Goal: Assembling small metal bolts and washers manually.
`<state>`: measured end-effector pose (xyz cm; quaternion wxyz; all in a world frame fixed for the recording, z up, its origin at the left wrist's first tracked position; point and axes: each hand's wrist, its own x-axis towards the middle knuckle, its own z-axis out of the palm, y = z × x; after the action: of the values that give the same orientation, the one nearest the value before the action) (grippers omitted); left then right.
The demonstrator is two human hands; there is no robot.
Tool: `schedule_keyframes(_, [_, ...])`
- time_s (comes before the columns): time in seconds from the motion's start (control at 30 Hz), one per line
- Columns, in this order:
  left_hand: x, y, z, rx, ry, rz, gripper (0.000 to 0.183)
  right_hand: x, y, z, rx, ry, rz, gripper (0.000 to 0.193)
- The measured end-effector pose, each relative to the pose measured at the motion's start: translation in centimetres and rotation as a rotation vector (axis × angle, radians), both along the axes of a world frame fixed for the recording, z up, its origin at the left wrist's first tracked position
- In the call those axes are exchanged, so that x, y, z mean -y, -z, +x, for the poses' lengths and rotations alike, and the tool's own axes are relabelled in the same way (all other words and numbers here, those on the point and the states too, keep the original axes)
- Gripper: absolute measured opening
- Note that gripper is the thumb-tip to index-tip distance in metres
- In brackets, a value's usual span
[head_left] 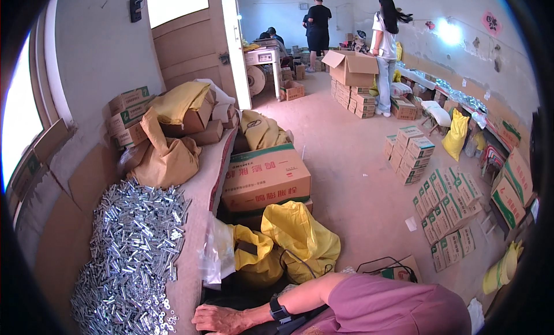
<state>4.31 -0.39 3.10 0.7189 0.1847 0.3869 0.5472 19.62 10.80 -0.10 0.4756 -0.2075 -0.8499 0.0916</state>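
My right hand [222,320] comes in from the lower right, with a purple sleeve and a dark wristwatch [279,309]. It lies at the edge of the work table [193,228], knuckles up and fingers curled inward; whatever is under the fingers is hidden. Beside it on the table spreads a large heap of shiny metal expansion bolts [130,248]. Several loose washers [166,312] lie at the heap's near end, closest to the hand. A clear plastic bag [211,257] hangs over the table edge just beyond. My left hand is out of the picture.
Yellow woven sacks [303,237] and a large carton [266,176] stand right of the table. Farther along it sit an orange-brown sack [167,156] and small boxes [128,115]. Stacked small cartons [447,205] occupy the floor at right. People [319,26] stand at the back.
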Motion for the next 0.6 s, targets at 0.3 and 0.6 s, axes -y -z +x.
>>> schedule_keyframes(0.3, [0.1, -1.9, 3.1, 0.016, 0.023, 0.051, 0.022, 0.1, 0.1, 0.4, 0.013, 0.008, 0.029, 0.023])
schedule_keyframes(0.6, [1.5, 1.0, 2.0, 0.055, -0.138, 0.058, 0.019, 0.3, -0.9, 0.3, 0.130, -0.092, -0.076, 0.016])
